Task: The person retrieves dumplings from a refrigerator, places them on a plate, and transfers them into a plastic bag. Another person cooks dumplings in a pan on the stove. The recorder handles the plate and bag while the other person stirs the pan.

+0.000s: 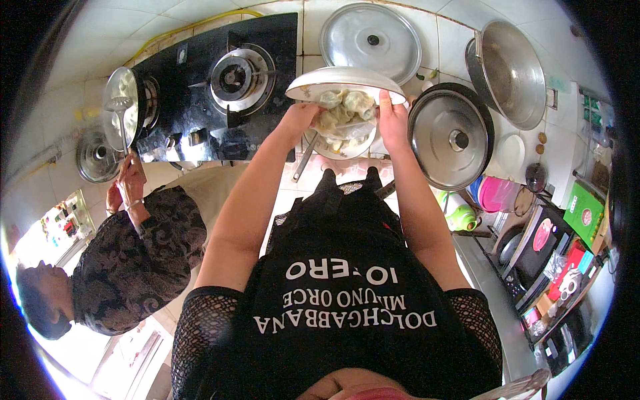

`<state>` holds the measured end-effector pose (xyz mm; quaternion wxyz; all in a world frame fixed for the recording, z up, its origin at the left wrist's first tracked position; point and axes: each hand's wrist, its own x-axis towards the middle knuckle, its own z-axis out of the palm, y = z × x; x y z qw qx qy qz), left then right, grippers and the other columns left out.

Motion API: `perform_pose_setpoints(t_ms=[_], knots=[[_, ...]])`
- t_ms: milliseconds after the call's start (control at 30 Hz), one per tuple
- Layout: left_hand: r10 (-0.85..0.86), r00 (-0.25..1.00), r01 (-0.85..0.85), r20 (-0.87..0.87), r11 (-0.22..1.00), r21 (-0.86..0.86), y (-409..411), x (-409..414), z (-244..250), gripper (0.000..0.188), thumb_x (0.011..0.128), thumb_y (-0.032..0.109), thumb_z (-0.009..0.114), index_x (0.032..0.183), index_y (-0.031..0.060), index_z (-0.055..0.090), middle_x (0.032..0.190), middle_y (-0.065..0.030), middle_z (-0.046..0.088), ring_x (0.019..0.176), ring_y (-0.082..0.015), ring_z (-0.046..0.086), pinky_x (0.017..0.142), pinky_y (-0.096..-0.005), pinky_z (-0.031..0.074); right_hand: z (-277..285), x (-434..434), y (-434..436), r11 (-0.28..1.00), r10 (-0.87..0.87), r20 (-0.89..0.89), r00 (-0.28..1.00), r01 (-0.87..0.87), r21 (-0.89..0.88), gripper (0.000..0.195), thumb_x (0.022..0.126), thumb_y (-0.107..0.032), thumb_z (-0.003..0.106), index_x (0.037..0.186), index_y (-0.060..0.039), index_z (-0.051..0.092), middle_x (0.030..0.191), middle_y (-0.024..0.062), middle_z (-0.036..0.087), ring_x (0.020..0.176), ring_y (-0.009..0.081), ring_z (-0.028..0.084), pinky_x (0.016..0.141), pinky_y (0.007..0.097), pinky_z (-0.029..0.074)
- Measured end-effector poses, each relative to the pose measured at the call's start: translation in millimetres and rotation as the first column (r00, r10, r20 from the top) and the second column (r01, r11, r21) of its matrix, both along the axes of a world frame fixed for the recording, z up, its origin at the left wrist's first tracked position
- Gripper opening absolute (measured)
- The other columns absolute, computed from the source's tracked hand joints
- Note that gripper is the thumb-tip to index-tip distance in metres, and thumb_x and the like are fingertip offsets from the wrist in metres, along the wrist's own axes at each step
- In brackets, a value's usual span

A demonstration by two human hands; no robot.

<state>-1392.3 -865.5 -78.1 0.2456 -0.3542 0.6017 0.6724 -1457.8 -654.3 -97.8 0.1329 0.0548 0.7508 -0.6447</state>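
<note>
A white bowl (345, 77) is tipped on its side between my two hands, its rim facing me. My left hand (303, 120) grips its left end, and my right hand (392, 117) has the right end, thumb over the rim. Dumplings (345, 110) lie at the bowl's mouth and over a second white dish (352, 149) beneath; how many rest in each cannot be told. A metal utensil handle (304, 162) sticks out from the lower dish, below my left hand.
A black gas hob (187, 100) stands left, where a co-worker (145, 250) holds a skimmer (120, 105) over a pan. Around the counter are a large steel lid (370, 42), a lidded pan (450, 137) and a deep metal pan (515, 75). Shelves with boxes stand far right.
</note>
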Motion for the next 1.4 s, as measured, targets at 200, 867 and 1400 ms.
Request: perform_pose_setpoints(t_ms=[200,867,1400], knots=[[0.000,0.999,-0.007,-0.054,0.992,-0.125,10.7,-3.3,-21.8,0.026,0.087,0.016,0.050,0.098,-0.0031,0.063,0.085,-0.0038,0.061,0.077,-0.0134,0.054,0.072,-0.0256,0.042,-11.8,1.7,-1.4,0.999,-0.042,-0.042,0.998,0.042,-0.015,0.034,0.095,-0.035,0.051,0.099,-0.0031,0.063,0.079,-0.0030,0.058,0.066,0.0059,0.049,0.059,0.0218,0.041],[0.142,0.988,-0.138,-0.053,0.988,0.074,13.2,-6.7,-18.4,0.025,0.083,0.022,0.060,0.098,0.0026,0.060,0.089,-0.0041,0.059,0.071,-0.0115,0.049,0.061,-0.0257,0.037,0.0,7.1,-21.3,0.993,-0.094,-0.020,0.995,0.092,-0.076,0.035,0.093,-0.033,0.055,0.098,0.0002,0.065,0.084,0.0023,0.064,0.077,0.0095,0.055,0.071,0.0263,0.045],[0.228,0.972,-0.233,-0.046,0.959,-0.164,18.0,-6.9,-64.6,0.029,0.080,0.022,0.057,0.101,0.0025,0.060,0.084,-0.0012,0.057,0.070,-0.0112,0.048,0.063,-0.0272,0.039,-2.3,2.4,-41.5,0.993,-0.120,0.013,0.993,0.120,-0.002,0.039,0.094,-0.032,0.053,0.107,0.0034,0.061,0.094,0.0047,0.065,0.086,0.0104,0.055,0.077,0.0260,0.044]])
